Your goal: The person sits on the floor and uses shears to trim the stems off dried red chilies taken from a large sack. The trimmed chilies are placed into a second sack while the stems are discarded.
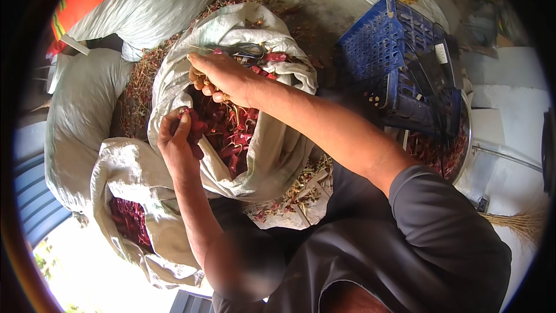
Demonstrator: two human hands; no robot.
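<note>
Chilies (197,127), dried, pinched in L hand (175,133) above woven sack (269,165), mouth rolled back prob for access; R hand (223,77) curled, contents unclear.

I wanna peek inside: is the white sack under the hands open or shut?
Open. The white woven sack has its mouth spread wide, showing dried red chilies inside.

Central white sack (281,156), open: access to the red peppers (234,153) from the near side, between left hand (175,134) and right forearm (324,123). Obstructions: right forearm, slanting across the mouth; left hand, at the left rim; blue crate (370,49), right; bulging sack (84,127), left; second open sack (124,162), lower left.
</note>
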